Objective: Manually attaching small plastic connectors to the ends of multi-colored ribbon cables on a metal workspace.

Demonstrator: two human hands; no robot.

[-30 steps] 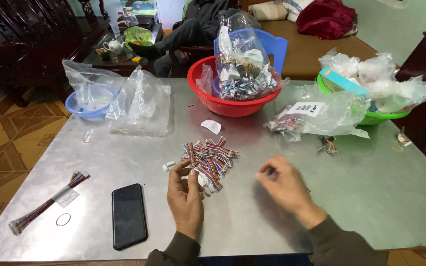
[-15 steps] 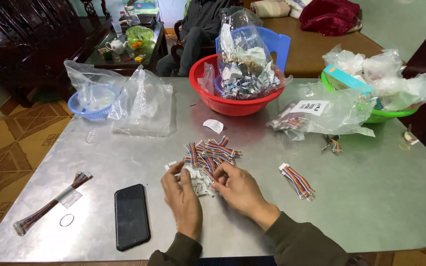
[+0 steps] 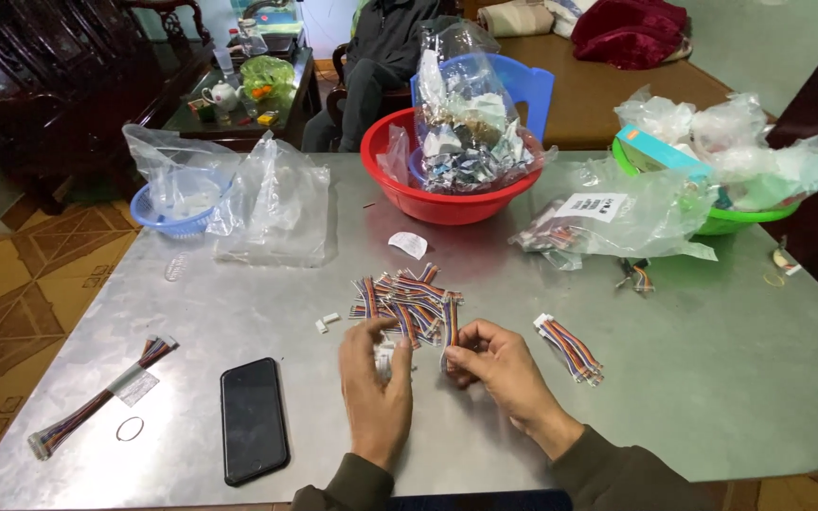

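Your left hand [image 3: 376, 383] and right hand [image 3: 494, 364] pinched short ribbon cables at the six o'clock edge of the pile of ribbon cables [image 3: 407, 305] mid-desk [image 3: 712, 378], fingers narrow. Tugging could have snagged neighbours and scattered the pile.
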